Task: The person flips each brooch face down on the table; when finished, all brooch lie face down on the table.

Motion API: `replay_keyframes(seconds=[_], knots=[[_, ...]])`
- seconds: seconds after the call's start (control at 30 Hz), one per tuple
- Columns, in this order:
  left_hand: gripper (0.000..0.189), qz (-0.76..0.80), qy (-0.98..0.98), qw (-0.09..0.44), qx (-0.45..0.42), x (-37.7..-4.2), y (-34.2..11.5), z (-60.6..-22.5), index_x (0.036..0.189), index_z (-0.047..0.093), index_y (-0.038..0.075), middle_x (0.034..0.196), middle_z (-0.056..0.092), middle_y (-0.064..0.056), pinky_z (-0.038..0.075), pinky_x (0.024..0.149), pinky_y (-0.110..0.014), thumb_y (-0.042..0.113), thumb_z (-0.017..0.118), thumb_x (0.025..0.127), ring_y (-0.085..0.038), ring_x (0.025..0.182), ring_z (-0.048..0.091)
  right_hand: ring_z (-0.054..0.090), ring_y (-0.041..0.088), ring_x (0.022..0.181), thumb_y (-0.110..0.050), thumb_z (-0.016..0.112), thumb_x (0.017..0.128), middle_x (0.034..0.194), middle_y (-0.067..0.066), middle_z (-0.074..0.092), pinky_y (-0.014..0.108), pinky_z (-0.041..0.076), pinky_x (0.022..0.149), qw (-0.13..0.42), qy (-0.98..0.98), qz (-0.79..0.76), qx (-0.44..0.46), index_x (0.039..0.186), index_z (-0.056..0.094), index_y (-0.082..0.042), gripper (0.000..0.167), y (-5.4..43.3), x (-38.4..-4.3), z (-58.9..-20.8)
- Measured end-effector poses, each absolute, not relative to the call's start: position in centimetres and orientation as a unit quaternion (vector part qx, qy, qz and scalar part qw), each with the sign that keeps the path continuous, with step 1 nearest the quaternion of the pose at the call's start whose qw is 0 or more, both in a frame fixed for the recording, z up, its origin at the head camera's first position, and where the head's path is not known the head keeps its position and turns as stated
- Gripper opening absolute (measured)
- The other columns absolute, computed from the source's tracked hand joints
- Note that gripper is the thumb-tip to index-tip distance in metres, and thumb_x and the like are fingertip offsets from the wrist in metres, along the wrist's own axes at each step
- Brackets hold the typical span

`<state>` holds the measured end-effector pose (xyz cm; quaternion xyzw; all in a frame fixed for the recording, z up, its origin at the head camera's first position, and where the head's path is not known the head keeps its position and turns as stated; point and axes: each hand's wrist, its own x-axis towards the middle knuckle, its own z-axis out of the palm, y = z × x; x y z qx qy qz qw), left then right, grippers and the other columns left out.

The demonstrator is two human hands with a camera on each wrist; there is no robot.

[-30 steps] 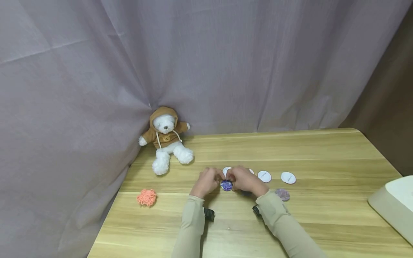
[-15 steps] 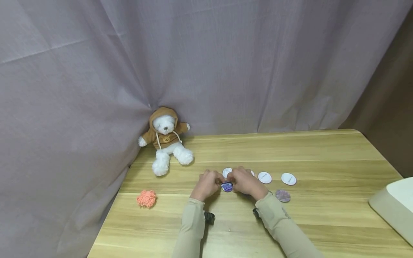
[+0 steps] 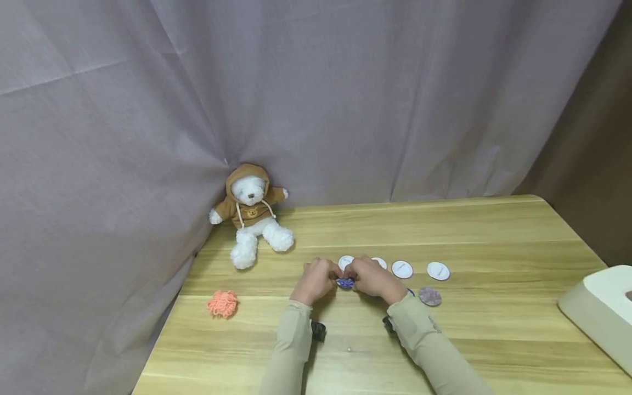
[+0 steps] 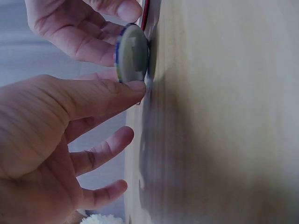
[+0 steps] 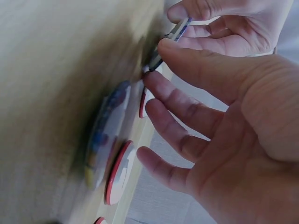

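Both hands meet over a small round badge (image 3: 345,283) with a blue-purple patterned face. My left hand (image 3: 317,280) pinches one edge of it between thumb and forefinger, the other fingers spread apart. On the opposite edge, my right hand (image 3: 375,277) pinches with thumb and fingertips. In the left wrist view the badge (image 4: 132,53) stands tilted on edge close to the table, its plain greyish back showing. Beside the right hand, the right wrist view has another patterned round badge (image 5: 107,135) and a white disc with a red rim (image 5: 120,172).
Several white discs, among them one at the right (image 3: 438,271), lie in a row behind the hands. A pale purple disc (image 3: 430,296) lies right of the right wrist. A plush bear (image 3: 252,214), an orange yarn bundle (image 3: 223,303) and a white box (image 3: 599,312) stand farther out.
The badge between my hands has tipped, so its patterned face looks narrower. A blue edge of another disc now shows beside the right wrist. The hands stay nearly in place.
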<state>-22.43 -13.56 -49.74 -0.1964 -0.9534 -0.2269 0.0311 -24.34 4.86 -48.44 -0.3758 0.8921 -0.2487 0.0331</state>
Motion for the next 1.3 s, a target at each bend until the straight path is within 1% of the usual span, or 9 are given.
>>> replay_keyframes(seconds=[0.17,0.3,0.47,0.63,0.73,0.97,1.03,1.17,1.3], knots=[[0.022,-0.228,-0.953,0.028,-0.199,-22.6,-13.8,-49.5,0.087,0.081,0.016,0.098,0.077,0.001,0.046,0.089,-0.060,-0.003,0.076,0.077,-0.024,0.097,0.070,0.059,0.018,0.076,0.009,0.075,0.070,0.077,0.000,0.069,0.036,0.050,0.070,0.057,0.891,-0.257,-0.371,0.087,0.075,-0.007,0.023,4.8,-24.4,-48.1],[0.021,-0.229,-0.952,0.033,-0.200,-22.7,-13.8,-49.3,0.089,0.082,0.017,0.099,0.077,0.000,0.047,0.088,-0.059,-0.001,0.077,0.079,-0.024,0.098,0.071,0.064,0.021,0.080,0.009,0.075,0.073,0.082,0.002,0.071,0.039,0.052,0.075,0.064,0.894,-0.260,-0.360,0.089,0.075,-0.008,0.023,4.8,-24.5,-48.0],[0.018,-0.215,-0.954,0.049,-0.202,-22.9,-14.0,-49.2,0.092,0.082,0.017,0.101,0.077,0.000,0.049,0.085,-0.053,0.004,0.079,0.081,-0.023,0.098,0.071,0.060,0.017,0.075,0.011,0.070,0.075,0.078,-0.001,0.067,0.034,0.050,0.072,0.058,0.889,-0.275,-0.362,0.089,0.075,-0.005,0.022,4.6,-24.7,-48.1],[0.016,-0.218,-0.954,0.052,-0.196,-22.7,-14.1,-48.9,0.094,0.082,0.016,0.101,0.077,-0.002,0.046,0.083,-0.054,0.005,0.080,0.082,-0.025,0.098,0.071,0.051,0.013,0.069,0.012,0.065,0.075,0.072,-0.004,0.063,0.032,0.046,0.067,0.050,0.885,-0.288,-0.364,0.087,0.073,-0.006,0.023,4.6,-24.7,-48.0],[0.015,-0.220,-0.954,0.054,-0.195,-22.5,-14.1,-48.7,0.093,0.082,0.016,0.100,0.077,-0.001,0.045,0.083,-0.054,0.006,0.080,0.083,-0.024,0.096,0.071,0.050,0.013,0.068,0.011,0.064,0.075,0.069,-0.005,0.060,0.033,0.045,0.065,0.044,0.886,-0.288,-0.360,0.085,0.073,-0.008,0.023,4.6,-24.6,-47.9],[0.015,-0.225,-0.950,0.083,-0.201,-22.3,-14.1,-48.5,0.092,0.083,0.018,0.096,0.077,0.002,0.046,0.079,-0.052,0.007,0.079,0.083,-0.022,0.093,0.072,0.056,0.015,0.075,0.009,0.065,0.082,0.083,-0.002,0.069,0.039,0.049,0.072,0.058,0.898,-0.303,-0.313,0.088,0.076,-0.014,0.026,4.9,-24.5,-47.9],[0.015,-0.231,-0.948,0.089,-0.201,-22.3,-14.1,-48.4,0.091,0.083,0.018,0.095,0.078,0.002,0.046,0.078,-0.051,0.007,0.079,0.082,-0.021,0.091,0.072,0.054,0.015,0.073,0.008,0.066,0.083,0.081,-0.002,0.068,0.038,0.048,0.071,0.061,0.897,-0.310,-0.310,0.087,0.075,-0.014,0.025,4.8,-24.5,-47.9],[0.016,-0.246,-0.945,0.095,-0.195,-22.1,-14.2,-48.6,0.091,0.083,0.019,0.091,0.077,0.004,0.047,0.077,-0.048,0.006,0.080,0.081,-0.018,0.088,0.071,0.049,0.013,0.067,0.009,0.066,0.081,0.069,-0.005,0.058,0.033,0.043,0.065,0.044,0.890,-0.312,-0.331,0.083,0.072,-0.012,0.022,4.9,-24.6,-48.0],[0.016,-0.254,-0.944,0.095,-0.187,-21.9,-14.1,-48.9,0.091,0.083,0.019,0.085,0.077,0.005,0.047,0.075,-0.044,0.007,0.081,0.080,-0.017,0.083,0.071,0.043,0.010,0.062,0.012,0.064,0.078,0.062,-0.008,0.048,0.029,0.039,0.060,0.034,0.886,-0.316,-0.337,0.086,0.073,-0.009,0.025,5.0,-24.5,-48.3]])
